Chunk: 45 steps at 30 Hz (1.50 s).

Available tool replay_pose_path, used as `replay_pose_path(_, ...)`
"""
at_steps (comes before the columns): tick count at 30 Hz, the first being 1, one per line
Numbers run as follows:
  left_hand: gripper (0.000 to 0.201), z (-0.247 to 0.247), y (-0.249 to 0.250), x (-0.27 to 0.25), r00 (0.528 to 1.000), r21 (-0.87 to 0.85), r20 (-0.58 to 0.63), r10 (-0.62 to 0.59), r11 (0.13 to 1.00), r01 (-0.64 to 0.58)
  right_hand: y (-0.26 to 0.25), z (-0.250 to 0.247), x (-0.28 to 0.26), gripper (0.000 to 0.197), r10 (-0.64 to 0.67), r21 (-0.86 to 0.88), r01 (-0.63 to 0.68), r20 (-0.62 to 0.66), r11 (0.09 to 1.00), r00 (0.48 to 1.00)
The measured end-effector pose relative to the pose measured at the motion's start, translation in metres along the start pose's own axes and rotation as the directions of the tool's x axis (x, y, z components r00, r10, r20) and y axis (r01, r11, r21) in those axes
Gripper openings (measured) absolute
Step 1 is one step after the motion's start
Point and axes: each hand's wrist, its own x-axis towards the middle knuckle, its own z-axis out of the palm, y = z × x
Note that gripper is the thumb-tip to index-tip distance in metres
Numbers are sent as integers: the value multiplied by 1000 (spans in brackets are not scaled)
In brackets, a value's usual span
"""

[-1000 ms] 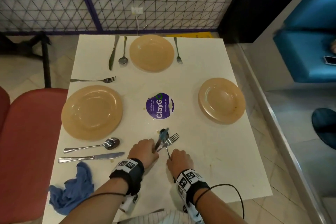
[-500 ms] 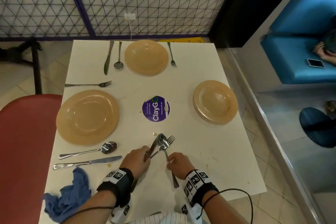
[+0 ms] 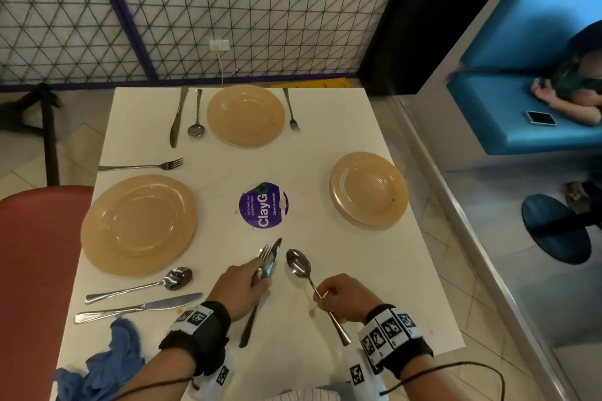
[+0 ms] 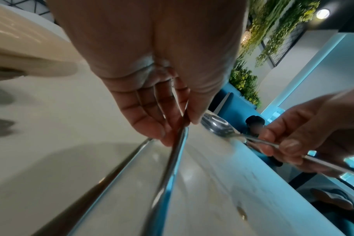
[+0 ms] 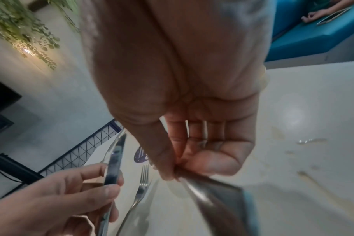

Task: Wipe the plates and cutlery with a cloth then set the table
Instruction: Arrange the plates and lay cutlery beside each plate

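My left hand (image 3: 260,273) pinches a table knife (image 3: 274,255) near the table's front edge, blade pointing away from me. A fork (image 3: 264,252) lies right beside the knife under the fingers; I cannot tell whether it is gripped too. The left wrist view has my left hand (image 4: 178,126) on the knife (image 4: 172,159). My right hand (image 3: 321,295) pinches a spoon (image 3: 298,262) by its handle, just right of the knife. The right wrist view shows my right hand (image 5: 176,172), the knife (image 5: 113,159) and the fork (image 5: 142,180). A crumpled blue cloth (image 3: 104,365) lies at the front left corner.
Three tan plates sit on the white table (image 3: 358,286): left (image 3: 139,225), far (image 3: 246,115), right (image 3: 368,189). Cutlery lies beside the left and far plates. A purple sticker (image 3: 264,205) marks the centre. A red chair (image 3: 35,270) stands left, a blue bench (image 3: 521,127) right.
My right hand has drawn the spoon out of the bunch and moved it right. The left hand keeps the knife, with the fork beside it. My head has tilted up a little.
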Motion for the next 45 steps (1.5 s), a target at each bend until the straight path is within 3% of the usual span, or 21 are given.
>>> replay_pose_path(5, 11, -12, 48, 14, 1000, -263, -9, -3, 965, 1, 10, -45, 2, 29, -98, -13, 97, -90, 995, 991)
replay_pose_path(9, 17, -22, 99, 26, 987, -405, -155, -40, 914, -27, 21, -94, 19, 32, -171, 21, 176, -152, 984, 973)
replay_pose_path(15, 12, -45, 160, 58, 941, -491, -333, -56, 863, -122, 26, -178, 59, 25, -297, -130, 273, -223, 953, 929)
replay_pose_path(21, 15, -66, 207, 101, 896, -454, -443, -12, 865, -213, 11, -249, 109, 25, -358, -258, 292, -266, 921, 895)
replay_pose_path(25, 20, -77, 228, 138, 868, -118, -486, 98, 977, -177, -3, -285, 139, 26, -392, -272, 312, -323, 910, 862)
replay_pose_path(26, 20, -80, 234, 147, 874, -96, -477, 96, 982, -160, -7, -292, 146, 28, -405, -294, 317, -317, 902, 858)
replay_pose_path(28, 20, -85, 244, 165, 908, -220, -417, 38, 965, -142, -12, -305, 162, 32, -433, -351, 329, -277, 876, 858)
replay_pose_path(31, 20, -91, 252, 190, 953, -424, -301, -13, 898, -122, -20, -324, 187, 35, -461, -389, 354, -225, 850, 858)
replay_pose_path(35, 23, -93, 261, 218, 979, -599, -202, -16, 793, -110, -23, -346, 219, 31, -472, -431, 359, -190, 828, 861)
replay_pose_path(39, 31, -99, 267, 247, 993, -665, -114, 43, 739, -108, -11, -367, 245, 30, -458, -418, 340, -223, 843, 861)
replay_pose_path(42, 43, -101, 265, 273, 999, -695, 6, 54, 718, -35, -1, -378, 258, 28, -460, -431, 344, -198, 834, 866)
replay_pose_path(45, 33, -100, 264, 298, 996, -636, 64, 62, 772, -7, 1, -381, 267, 27, -495, -468, 383, -140, 796, 858)
